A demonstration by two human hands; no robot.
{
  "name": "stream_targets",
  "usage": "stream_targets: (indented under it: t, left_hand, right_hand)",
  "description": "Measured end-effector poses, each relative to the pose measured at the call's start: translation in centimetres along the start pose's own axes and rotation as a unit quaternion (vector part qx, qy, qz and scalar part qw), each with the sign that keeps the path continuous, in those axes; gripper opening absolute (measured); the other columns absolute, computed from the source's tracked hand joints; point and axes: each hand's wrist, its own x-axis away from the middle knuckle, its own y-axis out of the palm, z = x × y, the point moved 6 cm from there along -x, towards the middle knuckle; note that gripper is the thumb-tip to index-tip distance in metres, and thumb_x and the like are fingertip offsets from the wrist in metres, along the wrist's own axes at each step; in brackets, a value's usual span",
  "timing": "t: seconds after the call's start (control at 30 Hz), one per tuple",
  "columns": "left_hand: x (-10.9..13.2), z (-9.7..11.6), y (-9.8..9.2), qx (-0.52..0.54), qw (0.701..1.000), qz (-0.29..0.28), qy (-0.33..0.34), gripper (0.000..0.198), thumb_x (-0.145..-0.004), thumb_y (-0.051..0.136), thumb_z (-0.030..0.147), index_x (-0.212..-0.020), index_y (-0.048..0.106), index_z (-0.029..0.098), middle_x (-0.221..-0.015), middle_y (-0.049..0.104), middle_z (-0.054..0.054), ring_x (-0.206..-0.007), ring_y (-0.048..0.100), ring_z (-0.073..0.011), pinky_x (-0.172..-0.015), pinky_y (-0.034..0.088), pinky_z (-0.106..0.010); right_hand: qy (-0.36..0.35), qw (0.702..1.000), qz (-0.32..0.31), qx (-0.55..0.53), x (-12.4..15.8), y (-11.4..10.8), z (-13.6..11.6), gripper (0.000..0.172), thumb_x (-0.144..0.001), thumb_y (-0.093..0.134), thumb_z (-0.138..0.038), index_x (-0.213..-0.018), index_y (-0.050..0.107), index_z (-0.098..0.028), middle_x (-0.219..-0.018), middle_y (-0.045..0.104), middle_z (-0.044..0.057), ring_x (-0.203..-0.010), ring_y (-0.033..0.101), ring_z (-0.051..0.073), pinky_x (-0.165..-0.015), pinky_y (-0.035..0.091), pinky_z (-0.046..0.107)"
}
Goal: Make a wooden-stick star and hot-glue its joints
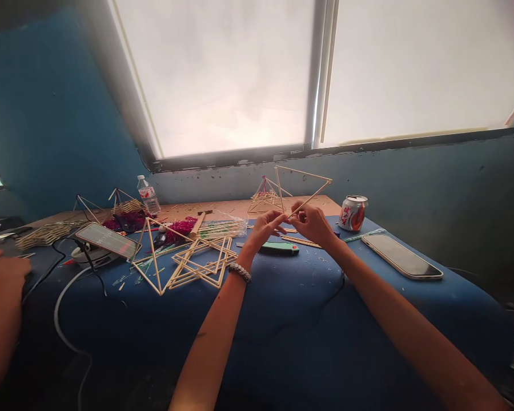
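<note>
My left hand (266, 228) and my right hand (312, 221) meet above the table, fingertips pinched together at the lower corner of a triangular frame of thin wooden sticks (304, 173). The frame stands up from my fingers, tilted to the right. What exactly the fingertips do at the joint is too small to tell. Just below my left hand lies a green utility knife (279, 248). Loose sticks (300, 242) rest under my right hand. To the left are several joined stick frames (201, 262), some stacked in a star-like pattern.
A drink can (353, 213) and a phone (402, 257) stand and lie on the right. Leftward are a propped phone (108, 242), cables, purple string (177, 231), a hammer (199, 222) and a plastic bottle (148, 195). Another person's hand (4, 274) is at far left.
</note>
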Motion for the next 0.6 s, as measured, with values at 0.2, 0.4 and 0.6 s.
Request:
stream_targets:
  t: [0.2,0.4,0.6]
  left_hand:
    - [-0.04,-0.25,-0.16,0.013,1.0,0.012,-0.013,0.046,-0.083,0.068,0.058,-0.099,0.07,0.016,-0.104,0.073,-0.01,-0.069,0.067,-0.0115,-0.063,0.05,-0.022]
    - [0.43,0.14,-0.36,0.023,0.999,0.029,-0.024,0.042,-0.082,0.068,0.055,-0.095,0.072,0.016,-0.108,0.073,-0.01,-0.073,0.066,-0.012,-0.069,0.051,-0.025]
    - [0.77,0.42,-0.43,0.026,0.998,0.043,-0.033,0.045,-0.081,0.07,0.059,-0.096,0.074,0.017,-0.107,0.073,-0.009,-0.076,0.065,-0.0129,-0.071,0.051,-0.026]
  right_hand:
    - [-0.038,0.999,-0.017,-0.005,0.18,0.7,-0.59,0.017,-0.09,0.053,-0.034,-0.093,0.064,-0.022,-0.072,0.068,0.0,-0.048,0.05,0.012,-0.053,0.037,0.026]
    - [-0.046,0.999,-0.013,0.012,0.21,0.64,-0.08,0.017,-0.088,0.058,-0.033,-0.093,0.07,-0.022,-0.068,0.069,0.001,-0.049,0.052,0.013,-0.055,0.039,0.027]
    - [-0.076,0.995,-0.01,0.059,0.41,0.32,-0.52,0.015,-0.087,0.056,-0.028,-0.091,0.069,-0.021,-0.07,0.07,0.001,-0.05,0.052,0.013,-0.057,0.039,0.027]
